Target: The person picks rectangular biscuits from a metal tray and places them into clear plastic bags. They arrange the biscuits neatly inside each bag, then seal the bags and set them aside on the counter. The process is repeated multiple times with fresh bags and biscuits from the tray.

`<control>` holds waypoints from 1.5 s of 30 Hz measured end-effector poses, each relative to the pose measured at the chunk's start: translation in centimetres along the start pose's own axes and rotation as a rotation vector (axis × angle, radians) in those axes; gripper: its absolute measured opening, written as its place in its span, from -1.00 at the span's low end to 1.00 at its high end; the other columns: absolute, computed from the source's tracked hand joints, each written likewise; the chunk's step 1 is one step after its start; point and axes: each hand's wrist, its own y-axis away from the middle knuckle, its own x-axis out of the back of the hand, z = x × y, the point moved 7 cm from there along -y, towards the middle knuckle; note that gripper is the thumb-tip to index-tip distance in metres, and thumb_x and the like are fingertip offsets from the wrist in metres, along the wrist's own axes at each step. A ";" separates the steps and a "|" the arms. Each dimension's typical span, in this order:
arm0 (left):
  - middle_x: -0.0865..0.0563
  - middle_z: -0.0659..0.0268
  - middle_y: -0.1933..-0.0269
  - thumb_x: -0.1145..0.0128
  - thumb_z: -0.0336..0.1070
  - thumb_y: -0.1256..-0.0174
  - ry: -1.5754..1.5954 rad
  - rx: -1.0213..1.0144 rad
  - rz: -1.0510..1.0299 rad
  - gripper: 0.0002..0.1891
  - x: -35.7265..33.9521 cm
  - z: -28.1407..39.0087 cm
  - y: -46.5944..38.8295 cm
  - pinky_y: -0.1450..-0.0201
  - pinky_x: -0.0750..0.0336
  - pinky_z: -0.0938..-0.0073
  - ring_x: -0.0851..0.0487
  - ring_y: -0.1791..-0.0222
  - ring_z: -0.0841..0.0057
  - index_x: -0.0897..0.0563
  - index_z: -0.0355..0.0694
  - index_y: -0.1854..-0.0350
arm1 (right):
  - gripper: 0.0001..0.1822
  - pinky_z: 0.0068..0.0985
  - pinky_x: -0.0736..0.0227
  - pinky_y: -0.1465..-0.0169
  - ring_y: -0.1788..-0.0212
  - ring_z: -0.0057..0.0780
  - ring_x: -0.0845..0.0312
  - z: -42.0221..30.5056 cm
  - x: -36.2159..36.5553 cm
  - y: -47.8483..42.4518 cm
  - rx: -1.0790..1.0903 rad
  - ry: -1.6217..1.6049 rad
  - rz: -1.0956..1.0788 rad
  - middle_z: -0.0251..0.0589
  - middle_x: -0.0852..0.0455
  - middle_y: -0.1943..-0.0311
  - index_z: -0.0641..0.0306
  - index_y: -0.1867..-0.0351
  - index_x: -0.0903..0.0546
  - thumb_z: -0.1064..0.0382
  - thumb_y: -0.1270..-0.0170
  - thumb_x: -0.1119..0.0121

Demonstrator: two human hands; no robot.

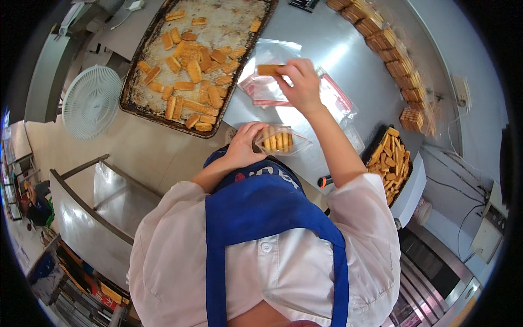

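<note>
My left hand (246, 145) grips a clear plastic bag (300, 144) at the front edge of the steel table. Inside it a row of golden biscuit sticks (278, 139) stands packed side by side. Between thumb and fingers, my right hand (301, 86) pinches one browned biscuit stick (269, 70), held level above the table. Under and beside that hand lie flat, unfilled zip bags (269, 96) with red-striped edges. To the left, a worn dark baking tray (132, 88) carries many loose biscuit sticks (194, 71), heaped toward its middle and near end.
Packed bags of biscuits (398, 67) line the table's back right edge. A dark tray of biscuit sticks (390, 163) sits at the right. Near my right elbow lies a black and orange cylindrical object (325, 181). A white fan (92, 102) and a metal rack (98, 196) stand left.
</note>
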 end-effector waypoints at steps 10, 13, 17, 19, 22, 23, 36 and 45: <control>-0.60 0.10 -0.20 -0.54 -0.25 0.14 -0.073 -0.135 -0.105 -0.23 -6.5 3.1 -3.7 -0.31 -0.46 0.17 -0.55 -0.25 0.09 -0.52 -0.18 -0.25 | -0.67 -0.44 -0.41 0.11 0.21 -0.47 -0.54 -3.5 14.9 9.4 0.040 0.302 0.063 -0.41 -0.65 0.20 0.07 0.06 -0.71 0.37 -0.10 -0.43; -0.58 0.11 -0.22 -0.54 -0.24 0.12 -0.056 -0.155 -0.148 -0.22 -8.1 3.3 -4.5 -0.31 -0.46 0.20 -0.54 -0.25 0.11 -0.51 -0.16 -0.27 | -0.68 -0.52 -0.45 0.13 0.26 -0.53 -0.55 -1.2 17.5 13.0 -0.815 -0.056 0.362 -0.34 -0.70 0.27 0.24 0.00 -0.68 0.37 -0.21 -0.43; -0.56 0.18 -0.24 -0.53 -0.24 0.10 -0.012 -0.130 -0.189 -0.22 -9.0 3.5 -4.8 -0.32 -0.45 0.20 -0.51 -0.26 0.12 -0.49 -0.11 -0.29 | -0.80 -0.47 -0.60 0.17 0.32 -0.34 -0.73 -3.1 16.3 13.0 -0.956 -0.262 -0.396 -0.06 -0.77 0.39 0.48 0.20 -0.72 0.36 -0.22 -0.40; -0.56 0.19 -0.22 -0.53 -0.24 0.11 0.002 -0.171 -0.166 -0.21 -9.3 4.1 -4.8 -0.31 -0.45 0.20 -0.51 -0.25 0.13 -0.49 -0.10 -0.29 | -0.82 -0.38 -0.64 0.15 0.31 -0.17 -0.75 -3.8 14.6 12.9 -0.808 0.067 -0.570 0.04 -0.77 0.39 0.45 0.26 -0.73 0.34 -0.19 -0.38; -0.58 0.20 -0.19 -0.54 -0.24 0.11 0.011 -0.151 -0.167 -0.23 -9.2 4.0 -5.0 -0.29 -0.46 0.20 -0.53 -0.23 0.13 -0.50 -0.09 -0.28 | -0.81 -0.23 -0.63 0.10 0.22 0.04 -0.72 -3.1 11.0 13.9 -0.808 0.317 -0.830 0.14 -0.76 0.33 0.40 0.28 -0.74 0.29 -0.16 -0.35; -0.58 0.19 -0.20 -0.55 -0.24 0.13 0.022 -0.146 -0.174 -0.22 -9.3 4.2 -5.1 -0.29 -0.46 0.21 -0.54 -0.23 0.13 -0.51 -0.10 -0.28 | -0.80 -0.18 -0.61 0.08 0.19 0.11 -0.69 -2.4 10.1 14.5 -0.849 0.364 -0.916 0.17 -0.75 0.29 0.38 0.27 -0.73 0.27 -0.15 -0.34; -0.60 0.21 -0.21 -0.56 -0.18 0.15 0.048 -0.185 -0.130 -0.22 -9.4 3.0 -4.8 -0.30 -0.45 0.18 -0.54 -0.25 0.17 -0.53 -0.09 -0.26 | -0.68 -0.25 -0.56 0.08 0.24 -0.01 -0.69 0.2 5.3 16.6 -0.918 -0.126 -1.197 0.04 -0.79 0.28 0.21 0.24 -0.78 0.05 -0.24 -0.16; -0.58 0.18 -0.20 -0.55 -0.35 0.22 0.109 -0.137 -0.148 -0.18 -9.6 2.8 -4.8 -0.31 -0.44 0.21 -0.52 -0.25 0.14 -0.51 -0.11 -0.27 | -0.65 -0.15 -0.59 0.06 0.21 0.03 -0.71 -2.1 4.7 15.6 -0.847 0.132 -1.138 0.01 -0.79 0.30 0.19 0.34 -0.77 0.01 -0.26 -0.09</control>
